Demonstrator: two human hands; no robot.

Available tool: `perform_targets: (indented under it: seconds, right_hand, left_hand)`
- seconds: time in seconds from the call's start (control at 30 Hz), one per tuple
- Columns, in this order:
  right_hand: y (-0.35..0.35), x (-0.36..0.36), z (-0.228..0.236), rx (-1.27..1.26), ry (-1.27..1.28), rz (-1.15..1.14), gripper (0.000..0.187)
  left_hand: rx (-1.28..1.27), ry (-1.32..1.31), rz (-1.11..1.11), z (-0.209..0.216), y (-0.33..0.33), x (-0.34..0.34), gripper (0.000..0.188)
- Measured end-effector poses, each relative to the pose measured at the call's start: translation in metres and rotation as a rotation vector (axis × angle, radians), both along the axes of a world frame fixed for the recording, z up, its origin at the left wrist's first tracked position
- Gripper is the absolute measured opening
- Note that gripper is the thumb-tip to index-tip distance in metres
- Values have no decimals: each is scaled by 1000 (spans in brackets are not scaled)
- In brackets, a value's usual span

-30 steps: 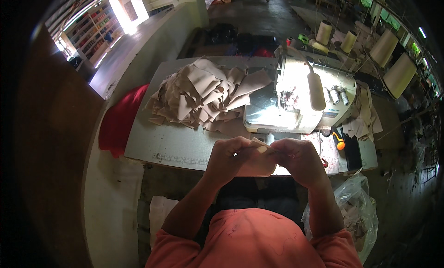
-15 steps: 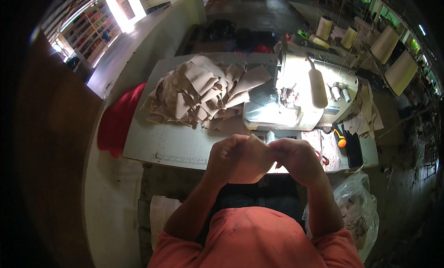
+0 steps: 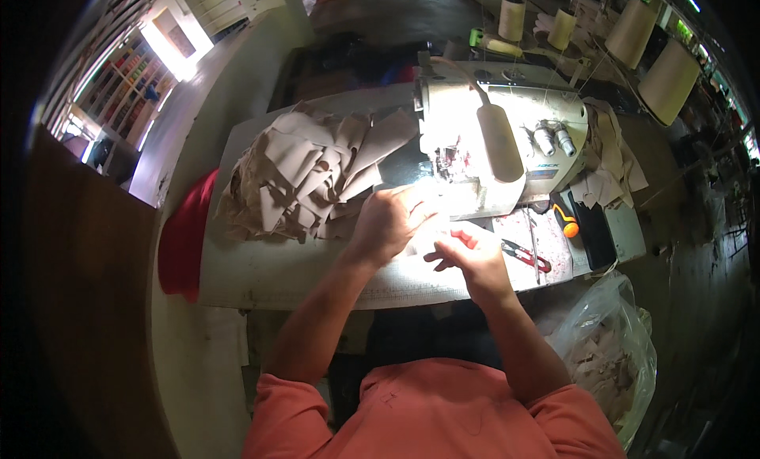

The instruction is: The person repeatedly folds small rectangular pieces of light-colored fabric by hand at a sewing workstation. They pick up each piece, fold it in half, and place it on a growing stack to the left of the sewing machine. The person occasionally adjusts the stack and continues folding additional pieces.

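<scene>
A small piece of light fabric (image 3: pixel 427 236), washed out by the lamp's glare, is between my hands at the front of the sewing machine (image 3: pixel 507 142). My left hand (image 3: pixel 389 225) is closed on its left side, close to the needle area. On the fabric's right edge are the curled fingers of my right hand (image 3: pixel 473 261), lower and nearer to me. Glare partly hides the fingertips and the fabric's outline. To the left on the table lies a loose heap of beige fabric pieces (image 3: pixel 301 170).
Right of my hands lie red-handled thread snips (image 3: pixel 526 256), an orange-ended tool (image 3: pixel 569 228) and a dark flat object (image 3: pixel 595 236). Thread cones (image 3: pixel 669 81) stand at the far right. A plastic bag of scraps (image 3: pixel 606 356) hangs below the table's right edge; something red (image 3: pixel 186 241) is at left.
Both hands have moved forward with the fabric piece, from the table's front edge up to the machine. The view has shifted, so the machine and heap appear further left.
</scene>
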State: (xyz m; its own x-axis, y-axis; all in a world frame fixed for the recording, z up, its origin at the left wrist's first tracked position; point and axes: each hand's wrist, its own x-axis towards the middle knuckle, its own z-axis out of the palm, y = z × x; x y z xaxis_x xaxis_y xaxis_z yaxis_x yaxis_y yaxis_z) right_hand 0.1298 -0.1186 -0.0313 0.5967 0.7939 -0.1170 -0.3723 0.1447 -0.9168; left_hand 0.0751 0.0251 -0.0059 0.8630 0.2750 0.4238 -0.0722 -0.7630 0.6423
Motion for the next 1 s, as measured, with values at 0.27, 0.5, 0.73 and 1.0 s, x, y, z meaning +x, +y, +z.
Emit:
perform_targets:
  seconds: [0.27, 0.5, 0.73, 1.0]
  right_hand:
    - [2, -3, -33, 26, 2, -131, 16]
    - [7, 6, -24, -6, -138, -148, 17]
    - [12, 13, -23, -26, -187, -186, 18]
    - [8, 12, -31, 21, -180, -208, 22]
  left_hand:
    - [445, 55, 40, -15, -4, -5, 13]
    - [215, 59, 20, -10, 11, 19, 12]
    - [450, -164, 89, -9, 3, 17, 13]
    - [205, 84, 2, -18, 27, 19, 25]
